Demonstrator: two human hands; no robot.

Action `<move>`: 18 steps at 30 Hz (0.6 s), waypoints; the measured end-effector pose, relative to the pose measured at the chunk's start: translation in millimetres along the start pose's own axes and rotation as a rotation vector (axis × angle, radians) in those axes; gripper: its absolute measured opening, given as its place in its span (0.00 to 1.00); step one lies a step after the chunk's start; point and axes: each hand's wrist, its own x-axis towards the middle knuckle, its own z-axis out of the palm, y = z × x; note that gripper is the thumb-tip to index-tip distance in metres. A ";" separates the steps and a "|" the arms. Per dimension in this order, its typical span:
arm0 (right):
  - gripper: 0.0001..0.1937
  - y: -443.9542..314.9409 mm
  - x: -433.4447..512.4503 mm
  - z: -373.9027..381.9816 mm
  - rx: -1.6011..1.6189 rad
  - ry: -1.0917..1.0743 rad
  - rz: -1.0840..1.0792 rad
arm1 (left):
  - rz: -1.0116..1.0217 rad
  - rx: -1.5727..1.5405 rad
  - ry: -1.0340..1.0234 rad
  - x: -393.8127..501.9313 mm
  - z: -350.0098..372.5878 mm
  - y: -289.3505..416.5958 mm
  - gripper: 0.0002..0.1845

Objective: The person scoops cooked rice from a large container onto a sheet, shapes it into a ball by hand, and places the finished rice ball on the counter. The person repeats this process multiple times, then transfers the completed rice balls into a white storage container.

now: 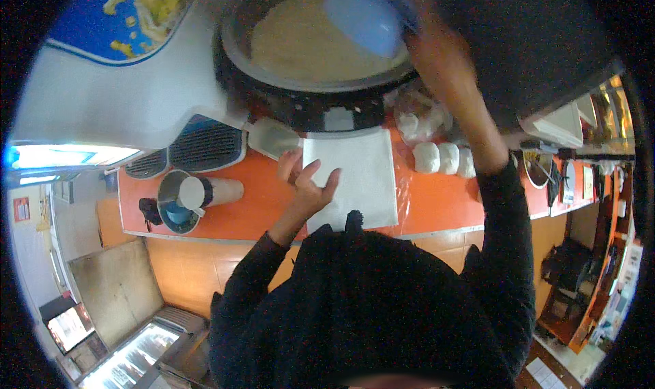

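In the head view, my right hand point(435, 46) is blurred and grips a light-blue plastic scraper or scoop point(366, 20) by its dark end. The tool is over a round, dark-sided cooking appliance point(302, 100) with a pale rim. A smooth tan layer point(302, 41) fills its inside; whether it is batter or a cooked sheet I cannot tell. My left hand point(309, 181) is raised with fingers spread, holding nothing. It hovers at the left edge of a white paper sheet or stack point(353, 179), just in front of the appliance.
Several white rounded dough-like pieces point(426, 157) sit on the orange counter point(276, 194), right of the paper. Behind them lies a clear plastic bag point(419, 115). On the left are a clear container point(274, 137), black ridged trays point(207, 143), and a steel bowl point(166, 210) with a pale cylinder point(225, 192).
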 end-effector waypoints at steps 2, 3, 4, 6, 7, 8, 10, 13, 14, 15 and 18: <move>0.22 -12.0 87.1 45.4 -0.377 -0.031 -0.192 | 0.010 -0.121 0.118 32.3 9.7 4.4 0.27; 0.23 -19.5 113.1 77.9 -0.598 -0.012 -0.204 | 0.071 -0.157 0.192 45.6 11.6 7.7 0.27; 0.23 -17.7 144.7 100.9 -0.565 -0.044 -0.271 | 0.095 -0.080 0.238 58.7 13.9 10.7 0.27; 0.21 -15.2 187.3 141.7 -0.413 -0.096 -0.278 | 0.092 0.031 0.291 77.5 16.3 18.1 0.28; 0.19 -15.2 202.0 157.4 -0.295 -0.115 -0.220 | 0.058 0.006 0.265 82.6 13.6 20.7 0.27; 0.17 -15.5 210.2 170.3 -0.175 -0.137 -0.164 | 0.090 0.047 0.282 85.9 11.8 23.1 0.27; 0.15 -13.2 215.5 184.1 -0.227 -0.183 -0.183 | 0.106 0.092 0.308 89.9 9.7 25.1 0.27; 0.14 -8.7 205.0 180.0 -0.157 -0.472 -0.192 | 0.133 0.136 0.323 90.0 10.5 23.3 0.27; 0.14 -11.3 195.5 178.7 -0.213 -0.521 -0.224 | 0.145 0.159 0.345 90.2 12.5 22.1 0.27; 0.14 -10.6 193.1 171.3 -0.267 -0.570 -0.259 | 0.138 0.154 0.359 89.4 13.4 21.2 0.26; 0.15 -16.9 145.3 157.8 -0.505 -0.506 -0.462 | 0.126 0.161 0.355 87.2 16.1 21.4 0.24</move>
